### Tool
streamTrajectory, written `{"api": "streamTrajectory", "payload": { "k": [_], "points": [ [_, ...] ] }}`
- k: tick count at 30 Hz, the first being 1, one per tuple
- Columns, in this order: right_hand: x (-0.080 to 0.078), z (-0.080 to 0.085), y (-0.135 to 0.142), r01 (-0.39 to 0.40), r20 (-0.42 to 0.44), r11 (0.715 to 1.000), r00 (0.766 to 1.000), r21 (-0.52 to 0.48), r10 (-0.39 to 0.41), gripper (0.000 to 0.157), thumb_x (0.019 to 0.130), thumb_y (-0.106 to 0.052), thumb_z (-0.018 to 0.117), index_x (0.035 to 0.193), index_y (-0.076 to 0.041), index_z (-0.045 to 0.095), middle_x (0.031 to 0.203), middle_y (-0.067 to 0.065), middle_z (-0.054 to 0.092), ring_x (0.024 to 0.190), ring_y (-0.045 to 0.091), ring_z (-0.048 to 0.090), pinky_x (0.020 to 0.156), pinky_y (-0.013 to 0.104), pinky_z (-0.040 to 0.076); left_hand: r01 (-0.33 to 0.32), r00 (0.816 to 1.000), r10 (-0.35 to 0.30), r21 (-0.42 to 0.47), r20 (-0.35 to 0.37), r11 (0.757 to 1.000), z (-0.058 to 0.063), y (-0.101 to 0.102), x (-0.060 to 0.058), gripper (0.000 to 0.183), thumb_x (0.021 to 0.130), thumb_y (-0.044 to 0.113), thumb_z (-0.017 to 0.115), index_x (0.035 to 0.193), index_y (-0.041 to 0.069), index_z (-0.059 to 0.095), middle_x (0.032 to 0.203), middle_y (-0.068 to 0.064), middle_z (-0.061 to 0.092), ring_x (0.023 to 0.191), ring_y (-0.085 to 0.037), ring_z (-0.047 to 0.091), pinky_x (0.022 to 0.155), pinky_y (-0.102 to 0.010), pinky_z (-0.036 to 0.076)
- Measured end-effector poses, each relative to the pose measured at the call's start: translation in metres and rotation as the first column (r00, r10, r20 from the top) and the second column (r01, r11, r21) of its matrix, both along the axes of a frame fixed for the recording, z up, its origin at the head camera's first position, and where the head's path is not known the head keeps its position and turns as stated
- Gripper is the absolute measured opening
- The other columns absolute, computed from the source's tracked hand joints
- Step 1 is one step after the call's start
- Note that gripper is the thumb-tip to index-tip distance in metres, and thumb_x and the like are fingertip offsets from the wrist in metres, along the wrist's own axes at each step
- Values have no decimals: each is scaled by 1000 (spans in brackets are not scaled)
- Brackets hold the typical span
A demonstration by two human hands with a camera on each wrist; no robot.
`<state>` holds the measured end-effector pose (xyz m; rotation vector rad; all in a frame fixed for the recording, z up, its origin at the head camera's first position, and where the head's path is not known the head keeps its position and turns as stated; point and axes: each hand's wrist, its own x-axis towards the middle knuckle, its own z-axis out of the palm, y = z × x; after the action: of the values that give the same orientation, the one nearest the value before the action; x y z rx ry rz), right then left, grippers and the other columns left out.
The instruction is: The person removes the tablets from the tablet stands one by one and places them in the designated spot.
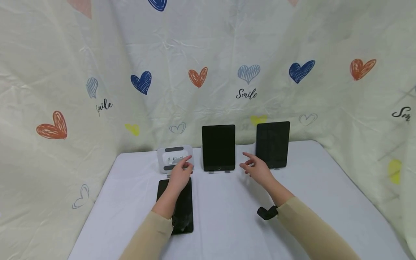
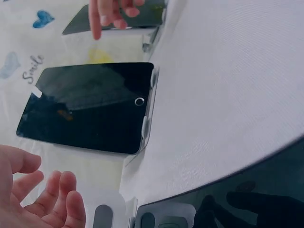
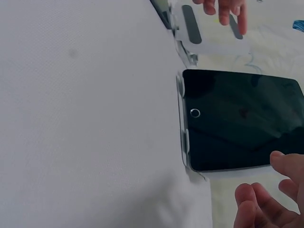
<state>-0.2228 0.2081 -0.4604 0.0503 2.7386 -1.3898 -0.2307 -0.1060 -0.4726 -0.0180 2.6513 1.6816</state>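
My left hand (image 1: 180, 174), fingers loosely bent and holding nothing, hovers in front of a pale tablet stand (image 1: 160, 162) with dark grey pads. Below it a black tablet (image 1: 184, 209) lies flat on the table, partly hidden by my left forearm. In the middle, another black tablet (image 1: 219, 148) leans upright on a stand, its round home button showing in both wrist views. My right hand (image 1: 259, 170) is just right of that tablet, thumb and fingers apart with nothing between them. It overlaps the lower left edge of a third black tablet (image 1: 273, 144), also propped upright.
A white cloth covers the table (image 1: 227, 216). Behind it hangs a pale curtain (image 1: 221, 43) printed with hearts and "Smile". A black wrist camera (image 1: 267, 213) sticks out from my right sleeve (image 1: 308, 224). The table's front edge shows in the left wrist view.
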Motion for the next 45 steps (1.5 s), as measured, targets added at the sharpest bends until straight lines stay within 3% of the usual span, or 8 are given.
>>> {"api": "streamTrajectory", "payload": {
  "k": [16, 22, 31, 36, 45],
  "points": [
    [-23, 1, -12, 17, -41, 999, 999, -42, -18, 61, 98, -25, 65, 153, -20, 39, 111, 12, 61, 90, 30, 66, 71, 33, 53, -51, 999, 50, 66, 21, 997, 0, 15, -23, 49, 100, 29, 56, 149, 26, 47, 111, -3, 61, 95, -31, 66, 67, -32, 45],
    [-31, 5, -16, 26, -56, 998, 998, -50, -28, 62, 98, -26, 65, 153, -18, 38, 113, 13, 61, 98, 36, 64, 73, 33, 53, -35, 999, 37, 75, -24, 997, 3, 22, -33, 50, 100, 25, 56, 150, 21, 46, 111, -5, 62, 91, -22, 68, 70, -33, 47],
    [-44, 14, -23, 22, -85, 999, 996, -28, -24, 63, 99, -28, 64, 155, -19, 36, 119, 15, 59, 102, 32, 62, 71, 33, 51, -38, 998, 40, 55, -41, 998, 10, 32, -47, 51, 99, 22, 58, 149, 22, 46, 110, -3, 63, 82, -17, 61, 66, -30, 46],
    [-51, 19, -25, 29, -108, 999, 994, -15, -31, 63, 99, -30, 63, 155, -21, 36, 121, 13, 58, 102, 28, 60, 73, 36, 51, -35, 996, 36, 15, -86, 999, 13, 35, -56, 52, 98, 21, 58, 149, 21, 47, 110, -2, 64, 75, -18, 54, 64, -30, 44],
    [-54, 18, -29, 33, -116, 999, 993, 31, -29, 64, 99, -30, 63, 156, -23, 35, 122, 13, 58, 100, 28, 58, 73, 35, 49, -6, 996, 4, -20, -84, 1000, 14, 40, -58, 55, 95, 13, 62, 148, 23, 49, 110, -4, 64, 70, -15, 58, 61, -29, 45]
  ]
}}
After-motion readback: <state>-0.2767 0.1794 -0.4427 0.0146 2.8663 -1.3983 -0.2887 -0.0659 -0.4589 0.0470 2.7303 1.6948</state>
